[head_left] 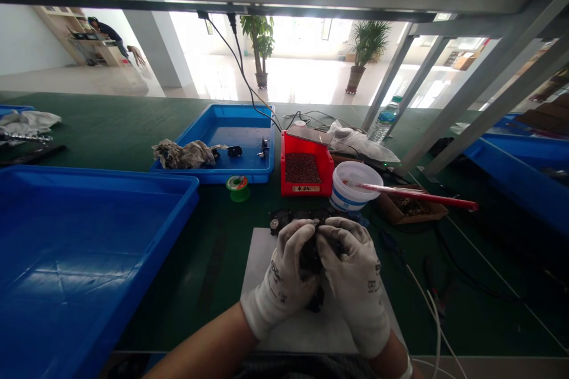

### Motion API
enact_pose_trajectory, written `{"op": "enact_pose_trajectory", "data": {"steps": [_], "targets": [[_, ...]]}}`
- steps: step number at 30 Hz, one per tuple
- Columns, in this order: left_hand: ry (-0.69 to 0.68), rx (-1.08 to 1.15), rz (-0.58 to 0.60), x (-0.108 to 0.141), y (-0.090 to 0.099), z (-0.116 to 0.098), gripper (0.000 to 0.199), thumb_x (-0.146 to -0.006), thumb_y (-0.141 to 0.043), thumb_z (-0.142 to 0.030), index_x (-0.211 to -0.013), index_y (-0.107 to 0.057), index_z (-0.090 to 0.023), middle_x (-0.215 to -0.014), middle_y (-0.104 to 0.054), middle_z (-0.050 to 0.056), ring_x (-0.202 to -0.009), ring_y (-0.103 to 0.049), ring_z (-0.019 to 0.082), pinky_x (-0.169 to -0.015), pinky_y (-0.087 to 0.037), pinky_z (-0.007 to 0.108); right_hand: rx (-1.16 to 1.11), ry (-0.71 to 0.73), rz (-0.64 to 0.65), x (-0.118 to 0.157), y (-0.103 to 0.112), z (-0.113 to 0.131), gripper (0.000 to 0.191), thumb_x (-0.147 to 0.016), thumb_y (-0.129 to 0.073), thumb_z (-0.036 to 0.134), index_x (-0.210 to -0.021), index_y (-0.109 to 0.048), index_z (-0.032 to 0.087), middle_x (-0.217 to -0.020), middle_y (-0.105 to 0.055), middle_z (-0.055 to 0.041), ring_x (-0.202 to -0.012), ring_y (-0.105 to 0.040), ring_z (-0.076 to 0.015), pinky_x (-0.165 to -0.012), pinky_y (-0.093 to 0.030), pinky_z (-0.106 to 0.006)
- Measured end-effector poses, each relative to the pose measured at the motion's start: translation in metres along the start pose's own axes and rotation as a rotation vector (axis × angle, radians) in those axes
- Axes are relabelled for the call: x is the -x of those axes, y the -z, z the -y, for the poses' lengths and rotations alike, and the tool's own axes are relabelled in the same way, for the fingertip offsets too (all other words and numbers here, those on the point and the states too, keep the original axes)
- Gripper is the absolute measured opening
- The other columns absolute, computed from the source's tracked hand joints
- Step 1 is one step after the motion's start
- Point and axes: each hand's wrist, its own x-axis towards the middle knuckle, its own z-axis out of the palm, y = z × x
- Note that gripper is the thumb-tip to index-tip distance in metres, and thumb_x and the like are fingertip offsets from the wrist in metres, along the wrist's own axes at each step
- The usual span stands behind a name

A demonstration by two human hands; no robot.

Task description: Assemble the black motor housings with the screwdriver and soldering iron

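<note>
Both hands wear white gloves and meet above a pale sheet [262, 260] at the table's near edge. My left hand [291, 272] is closed on a black part [310, 257], its fingertips at the part's top. From the other side my right hand [354, 278] grips the same part, thumb and fingers bent together. The gloves cover much of the part, so its shape is unclear. Just beyond the fingers lies a row of black parts [282, 216] with small round metal pieces. Another dark piece [316, 301] shows low between the wrists.
A large blue tray [189, 195] is at left, another [213, 176] behind it with a rag. Ahead stand a green spool [239, 188], a red bin [306, 189] of small pieces and a white tub [349, 198] with a red-handled tool. Pliers [438, 296] and cables lie right.
</note>
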Motion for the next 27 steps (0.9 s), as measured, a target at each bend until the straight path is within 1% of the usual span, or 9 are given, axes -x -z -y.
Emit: {"op": "enact_pose_trajectory", "data": {"steps": [8, 11, 14, 17, 20, 24, 27], "targets": [[0.015, 0.017, -0.005, 0.0, -0.001, 0.0, 0.067, -0.086, -0.066, -0.009, -0.146, -0.04, -0.021, -0.133, -0.057, 0.018, -0.126, -0.062, 0.032, -0.105, -0.059, 0.054, 0.042, 0.116, 0.014, -0.001, 0.006, -0.001, 0.015, -0.099, -0.065, 0.031, -0.097, -0.079, 0.025, -0.105, -0.077, -0.0093, -0.097, -0.071, -0.0275, -0.085, -0.061, -0.046], [0.025, 0.033, 0.0, 0.001, -0.001, 0.001, 0.068, -0.085, -0.067, -0.009, -0.146, -0.04, -0.021, -0.133, -0.057, 0.017, -0.127, -0.061, 0.031, -0.106, -0.058, 0.053, 0.055, 0.153, 0.004, -0.001, 0.007, -0.001, 0.015, -0.099, -0.065, 0.028, -0.098, -0.079, 0.024, -0.105, -0.078, -0.0098, -0.097, -0.071, -0.0277, -0.085, -0.061, -0.047], [0.047, 0.047, -0.001, 0.001, 0.0, 0.002, 0.068, -0.084, -0.068, -0.013, -0.147, -0.04, -0.019, -0.134, -0.056, 0.017, -0.128, -0.06, 0.031, -0.107, -0.057, 0.052, 0.067, 0.179, -0.005, 0.0, 0.008, 0.001, 0.017, -0.1, -0.063, 0.025, -0.099, -0.079, 0.021, -0.105, -0.078, -0.011, -0.098, -0.071, -0.0275, -0.085, -0.061, -0.045], [0.082, 0.048, 0.004, 0.002, 0.0, 0.002, 0.069, -0.085, -0.069, -0.017, -0.147, -0.04, -0.019, -0.135, -0.056, 0.018, -0.13, -0.059, 0.032, -0.108, -0.056, 0.053, 0.072, 0.202, 0.009, 0.001, 0.008, 0.003, 0.018, -0.1, -0.061, 0.022, -0.102, -0.079, 0.019, -0.106, -0.078, -0.0114, -0.099, -0.071, -0.0267, -0.086, -0.061, -0.043], [0.104, 0.041, 0.008, 0.004, 0.0, 0.003, 0.069, -0.085, -0.069, -0.018, -0.148, -0.04, -0.02, -0.137, -0.056, 0.018, -0.13, -0.059, 0.033, -0.108, -0.055, 0.054, 0.077, 0.218, 0.013, 0.002, 0.008, 0.004, 0.019, -0.101, -0.059, 0.02, -0.103, -0.079, 0.02, -0.107, -0.078, -0.0113, -0.099, -0.071, -0.0263, -0.087, -0.061, -0.043], [0.107, 0.039, 0.008, 0.005, -0.001, 0.005, 0.069, -0.086, -0.068, -0.02, -0.148, -0.039, -0.022, -0.136, -0.057, 0.017, -0.13, -0.06, 0.033, -0.108, -0.055, 0.056, 0.08, 0.251, 0.003, 0.0, 0.009, 0.004, 0.021, -0.101, -0.058, 0.019, -0.103, -0.078, 0.022, -0.108, -0.078, -0.0112, -0.1, -0.071, -0.0264, -0.086, -0.062, -0.044], [0.113, 0.044, 0.014, 0.005, -0.001, 0.005, 0.067, -0.087, -0.069, -0.023, -0.148, -0.04, -0.022, -0.136, -0.057, 0.017, -0.129, -0.061, 0.033, -0.107, -0.055, 0.055, 0.092, 0.29, 0.015, -0.003, 0.011, 0.002, 0.021, -0.1, -0.058, 0.019, -0.104, -0.079, 0.023, -0.109, -0.078, -0.0109, -0.102, -0.07, -0.0278, -0.087, -0.061, -0.047]]}}
